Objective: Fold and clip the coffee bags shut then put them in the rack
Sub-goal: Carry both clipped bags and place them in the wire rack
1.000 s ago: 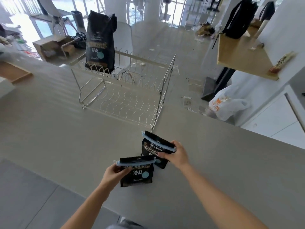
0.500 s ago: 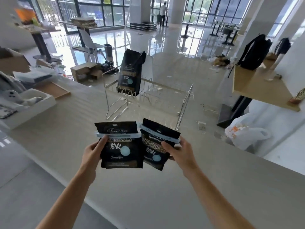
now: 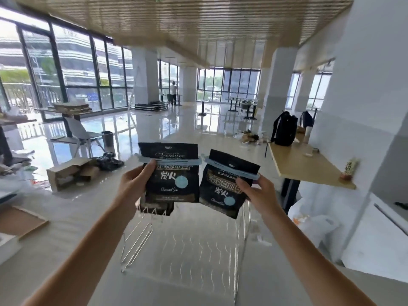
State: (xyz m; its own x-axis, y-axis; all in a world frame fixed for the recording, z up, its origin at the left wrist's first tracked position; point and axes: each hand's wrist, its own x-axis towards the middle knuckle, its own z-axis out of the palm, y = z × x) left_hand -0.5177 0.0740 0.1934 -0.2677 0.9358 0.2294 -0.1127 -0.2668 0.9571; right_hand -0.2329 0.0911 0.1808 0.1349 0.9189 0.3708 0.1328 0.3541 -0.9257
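The left hand [image 3: 132, 186] grips one black coffee bag [image 3: 171, 173] and the right hand [image 3: 257, 192] grips another bag [image 3: 225, 186], side by side in the air. Each has a blue clip [image 3: 170, 161] near its top. Below, at 6 o'clock, a wire rack [image 3: 187, 246] sits on the pale counter [image 3: 66, 235]. Big windows [image 3: 66, 71] at 10 o'clock light a shiny floor [image 3: 181, 127]. A wooden table [image 3: 304, 164] with a backpack [image 3: 283, 129] stands at 3 o'clock.

A wire rack [image 3: 187, 246] is carried mid-bench [image 3: 66, 235]. At the bench's left edge a flat brown board [image 3: 21, 220] is laid, with a white box [image 3: 7, 250] just nearer.
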